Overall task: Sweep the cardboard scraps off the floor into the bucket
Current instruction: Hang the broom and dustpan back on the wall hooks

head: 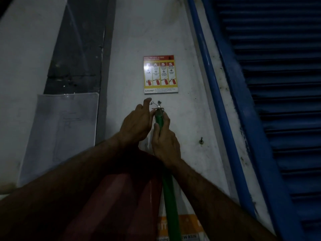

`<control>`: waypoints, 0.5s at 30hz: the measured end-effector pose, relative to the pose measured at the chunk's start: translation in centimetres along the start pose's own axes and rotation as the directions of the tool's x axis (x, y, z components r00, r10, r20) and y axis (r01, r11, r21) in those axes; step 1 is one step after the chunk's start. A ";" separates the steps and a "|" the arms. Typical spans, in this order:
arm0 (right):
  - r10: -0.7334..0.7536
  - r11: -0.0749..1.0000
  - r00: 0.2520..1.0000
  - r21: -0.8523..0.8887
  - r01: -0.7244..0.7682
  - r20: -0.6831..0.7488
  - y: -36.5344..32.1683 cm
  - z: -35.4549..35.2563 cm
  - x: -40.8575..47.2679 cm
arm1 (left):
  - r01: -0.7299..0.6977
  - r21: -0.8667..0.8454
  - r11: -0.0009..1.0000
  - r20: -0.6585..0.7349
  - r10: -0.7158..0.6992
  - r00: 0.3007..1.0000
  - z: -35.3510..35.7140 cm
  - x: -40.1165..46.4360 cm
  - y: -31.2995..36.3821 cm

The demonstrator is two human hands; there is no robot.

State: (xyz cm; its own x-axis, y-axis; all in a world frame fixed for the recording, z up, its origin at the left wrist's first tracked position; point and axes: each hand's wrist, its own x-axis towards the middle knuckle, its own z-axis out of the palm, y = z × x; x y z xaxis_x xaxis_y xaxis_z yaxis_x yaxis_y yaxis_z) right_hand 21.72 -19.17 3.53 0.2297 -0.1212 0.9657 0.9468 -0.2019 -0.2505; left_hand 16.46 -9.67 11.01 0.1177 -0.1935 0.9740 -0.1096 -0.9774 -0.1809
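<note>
— Green broom handle (169, 197) is gripped near its top by the right hand (165, 143); its wire loop (152, 103) is pinched by the left hand (137, 122) at a wall hook (159, 102).
— No scraps or bucket are seen. Either fetching or hanging up is being done; which one cannot be told.

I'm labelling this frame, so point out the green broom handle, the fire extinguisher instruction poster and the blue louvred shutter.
green broom handle (171, 197), head view, mid shaft below the right hand.
fire extinguisher instruction poster (160, 74), head view, centre of the panels.
blue louvred shutter (281, 84), head view, on the slats.
</note>
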 end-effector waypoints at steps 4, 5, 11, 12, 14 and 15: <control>-0.014 0.996 1.000 -0.086 0.012 -0.021 0.3 0.0 0.5 | -0.014 0.043 0.999 -0.005 0.014 1.000 0.3 -0.1 0.2; -0.020 0.993 0.999 -0.116 0.017 -0.029 0.3 0.0 0.5 | -0.010 0.047 0.999 -0.001 0.010 1.000 0.3 -0.2 0.3; -0.053 0.962 0.991 -0.273 0.017 -0.126 -0.5 -0.6 0.9 | -0.004 0.056 0.998 0.031 0.002 1.000 1.1 -0.3 0.6; -0.066 0.958 0.985 -0.287 0.018 -0.158 -0.7 -0.6 1.2 | -0.012 0.056 0.998 0.037 0.010 0.999 1.1 -0.2 0.8; -0.074 0.961 0.975 -0.275 0.015 -0.208 -1.3 -0.8 2.0 | -0.027 0.072 0.997 0.054 0.023 0.998 1.2 0.1 1.1; -0.080 0.966 0.971 -0.258 0.019 -0.225 -1.5 -0.9 2.5 | -0.022 0.086 0.996 0.059 0.017 0.998 1.2 0.2 1.3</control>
State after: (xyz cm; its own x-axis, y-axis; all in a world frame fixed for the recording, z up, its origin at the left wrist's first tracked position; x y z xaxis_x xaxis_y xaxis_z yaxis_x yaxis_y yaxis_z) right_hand 20.67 -20.06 6.28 0.0968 -0.3205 0.9423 0.8608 -0.4483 -0.2409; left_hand 17.51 -11.10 10.78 0.1735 -0.2145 0.9612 -0.0267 -0.9767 -0.2132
